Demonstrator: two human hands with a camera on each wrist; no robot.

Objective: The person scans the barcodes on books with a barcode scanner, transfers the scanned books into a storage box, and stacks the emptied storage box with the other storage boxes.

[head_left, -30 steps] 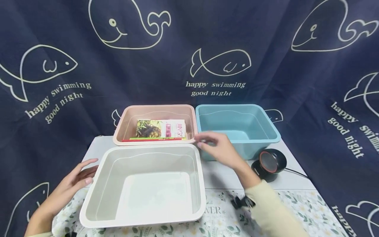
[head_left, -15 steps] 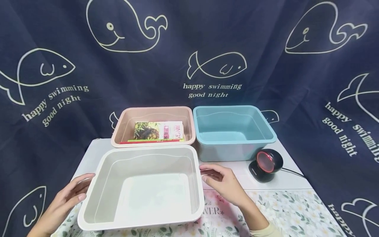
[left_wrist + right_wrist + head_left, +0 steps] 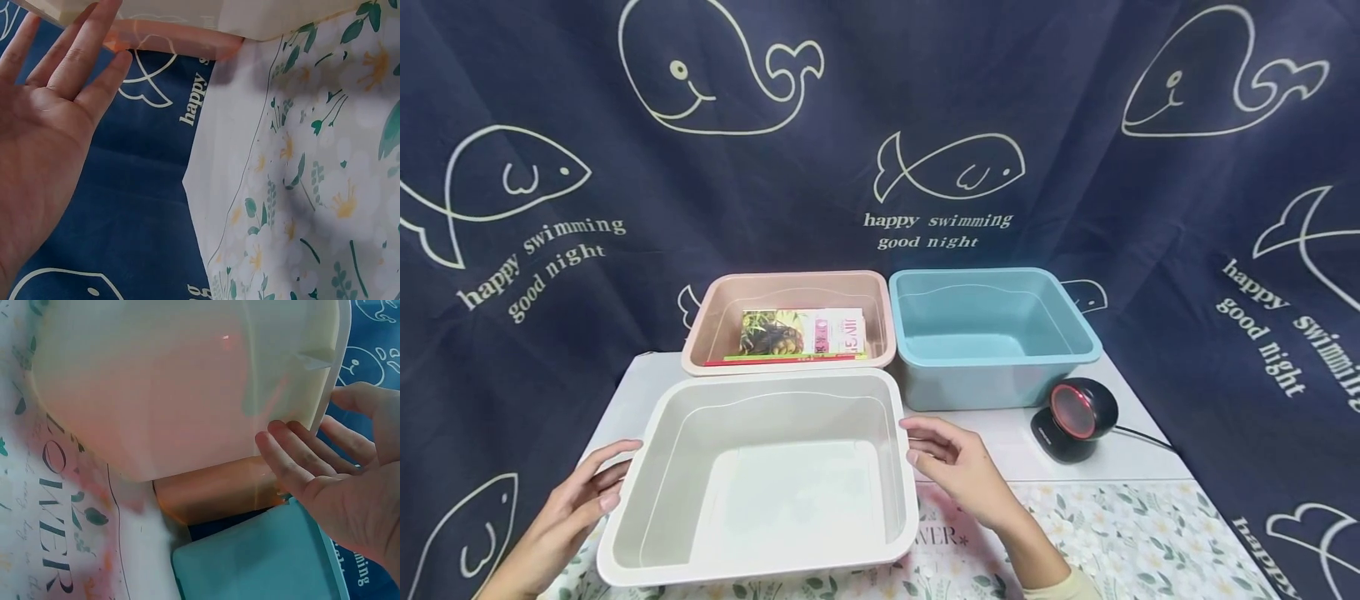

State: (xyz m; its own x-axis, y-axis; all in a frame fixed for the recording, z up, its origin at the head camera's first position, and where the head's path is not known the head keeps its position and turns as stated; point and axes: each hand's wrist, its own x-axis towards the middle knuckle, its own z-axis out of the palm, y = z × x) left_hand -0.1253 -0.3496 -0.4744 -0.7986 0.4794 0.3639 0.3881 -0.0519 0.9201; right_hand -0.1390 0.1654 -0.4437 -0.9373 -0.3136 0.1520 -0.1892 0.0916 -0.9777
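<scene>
A white plastic basin (image 3: 775, 412) stands at the front of the table with nothing inside it. At its left side is my left hand (image 3: 561, 512), fingertips at the rim; in the left wrist view the fingers (image 3: 75, 69) reach up fairly straight along its outside. My right hand (image 3: 966, 475) touches the right side. From the right wrist, its fingertips rest on the outer wall (image 3: 187, 394) below the rim, lightly bent, with the thumb (image 3: 356, 397) by the rim's edge.
Behind the white basin, a pink basin (image 3: 718, 321) holds a picture-covered book (image 3: 805, 332) with red and green edges along its front. A blue basin (image 3: 985, 387) stands to its right. A black round-headed device (image 3: 1078, 417) with a cord sits at the right.
My right hand has come from between the pink and blue basins down to the white basin's right side. The left hand has moved slightly against the left rim. The basins stay in place.
</scene>
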